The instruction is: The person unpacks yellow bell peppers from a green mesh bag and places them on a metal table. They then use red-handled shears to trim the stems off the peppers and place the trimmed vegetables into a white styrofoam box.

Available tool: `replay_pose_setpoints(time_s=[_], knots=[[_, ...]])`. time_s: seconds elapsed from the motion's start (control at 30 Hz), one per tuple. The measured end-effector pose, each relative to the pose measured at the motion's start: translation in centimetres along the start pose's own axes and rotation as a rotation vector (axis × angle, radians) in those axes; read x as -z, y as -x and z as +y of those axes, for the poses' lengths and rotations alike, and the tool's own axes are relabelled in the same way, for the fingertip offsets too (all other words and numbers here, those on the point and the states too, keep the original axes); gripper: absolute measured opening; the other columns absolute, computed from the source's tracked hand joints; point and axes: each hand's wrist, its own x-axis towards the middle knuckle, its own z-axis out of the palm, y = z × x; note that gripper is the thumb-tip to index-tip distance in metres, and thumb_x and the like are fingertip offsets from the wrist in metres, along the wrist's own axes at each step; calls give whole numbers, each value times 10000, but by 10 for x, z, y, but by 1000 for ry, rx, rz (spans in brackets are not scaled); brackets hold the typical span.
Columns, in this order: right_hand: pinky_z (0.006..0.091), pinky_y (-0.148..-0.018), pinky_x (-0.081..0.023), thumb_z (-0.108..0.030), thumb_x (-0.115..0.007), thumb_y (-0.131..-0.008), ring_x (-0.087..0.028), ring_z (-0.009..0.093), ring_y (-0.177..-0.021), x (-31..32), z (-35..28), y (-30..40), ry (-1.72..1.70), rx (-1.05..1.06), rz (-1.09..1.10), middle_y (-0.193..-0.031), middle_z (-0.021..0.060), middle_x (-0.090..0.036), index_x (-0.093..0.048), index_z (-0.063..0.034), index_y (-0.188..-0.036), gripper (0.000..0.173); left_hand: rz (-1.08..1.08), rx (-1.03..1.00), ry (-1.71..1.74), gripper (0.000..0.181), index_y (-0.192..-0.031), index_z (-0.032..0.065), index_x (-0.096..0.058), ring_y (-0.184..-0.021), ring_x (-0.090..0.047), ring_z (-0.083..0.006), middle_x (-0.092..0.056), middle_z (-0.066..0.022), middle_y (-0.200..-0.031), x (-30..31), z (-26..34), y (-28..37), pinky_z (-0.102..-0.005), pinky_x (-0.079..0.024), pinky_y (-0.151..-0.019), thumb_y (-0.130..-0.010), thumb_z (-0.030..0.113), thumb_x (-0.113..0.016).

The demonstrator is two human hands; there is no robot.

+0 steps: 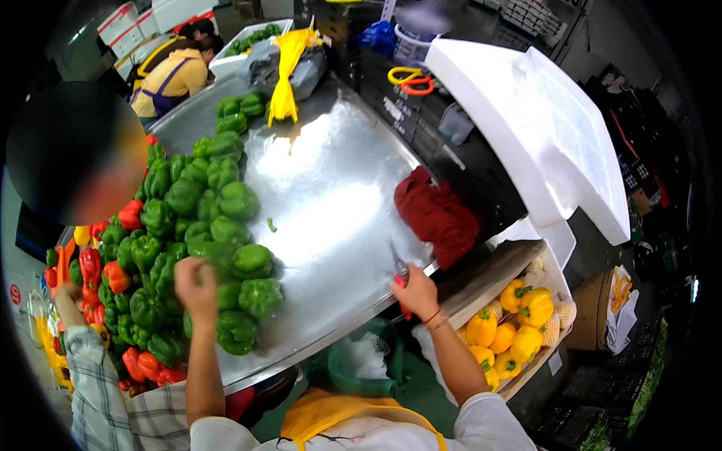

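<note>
My left hand (196, 284) is over the heap of green bell peppers (183, 197), its fingers curled and blurred; whether it holds a pepper cannot be told. At the metal table's right edge, my right hand (416, 290) grips scissors (401, 270) with red handles, the blades pointing up the table (316, 248). Beyond that hand lies a crumpled dark red cloth (437, 214). A small green stem piece (272, 225) rests on the bare metal. Red bell peppers (90, 265) are mixed in at the heap's left side.
A co-worker's hand (67, 293) reaches in at left. Yellow bell peppers (507, 332) fill a box at right, below white foam boxes (524, 129). Yellow net bags (287, 73) hang at the far end. More scissors (414, 80) lie on black crates. A green bin (338, 361) stands below the table.
</note>
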Motion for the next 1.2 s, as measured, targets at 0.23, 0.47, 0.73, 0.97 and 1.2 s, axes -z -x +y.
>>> replay_pose_setpoints(time_s=[0.23,0.47,0.73,0.97,1.2], knots=[[409,-748,-455,-268,-609,-691,-563,385,-859,5,27,-9,-430,-155,-133,-919,234,-572,-513,23,-1009,441,-677,56,296,114,-863,27,-595,-695,-567,-184,-591,-88,-822,-186,96,55,-302,-456,-621,-754,58,-584],[440,-770,-436,-237,-611,-705,-526,411,-923,-27,25,20,-318,10,421,-987,247,-551,-476,50,-1042,462,-897,-592,554,221,-917,12,-575,-745,-553,-235,-554,-115,-807,-201,247,166,-296,-448,-651,-703,34,-626],[358,-805,-441,-242,-620,-737,-541,280,-945,-27,-12,118,-537,-259,-45,-1072,178,-532,-437,44,-1177,555,-1421,-954,-176,550,-1281,214,-389,-1128,-427,-350,-439,-133,-1252,-297,322,284,-451,-398,-879,-762,183,-568],[330,-785,-440,-227,-645,-733,-559,274,-877,-33,39,176,-688,146,-31,-944,131,-582,-517,-27,-1048,394,-1104,-1478,-97,377,-1163,181,-503,-1061,-450,-276,-493,-82,-1159,-334,301,316,-424,-391,-839,-786,162,-519],[325,-717,-458,-253,-636,-715,-576,259,-762,-14,70,211,-996,-193,-170,-842,145,-590,-516,-4,-1034,422,-1316,-1347,-217,559,-1042,116,-536,-960,-505,-267,-532,-83,-989,-315,326,299,-354,-439,-792,-549,239,-769]])
